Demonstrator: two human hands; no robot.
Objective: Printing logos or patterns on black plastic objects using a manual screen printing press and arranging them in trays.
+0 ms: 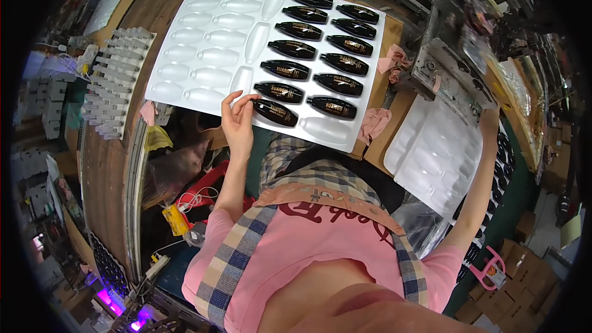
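Note:
My left hand [237, 120] is at the near edge of a white moulded tray [259, 0]. Its thumb and index finger pinch the narrow left tip of a glossy black spindle-shaped piece [274, 113] with gold print, which lies in the nearest hollow of its column. Two columns of similar black pieces [338, 84] fill much of the tray's right half. One hollow [330, 131] at the near right corner is bare, as are those on the left half. My right hand [490, 116] reaches up to a metal machine frame [453, 61]; its fingers are hidden there.
A second white moulded sheet [435, 154] lies below the machine on the right. Pink cloths [373, 124] are tucked beside the tray. Rows of pale translucent pieces [117, 80] stand on the wooden bench at left. Cardboard boxes [515, 280] are stacked at lower right.

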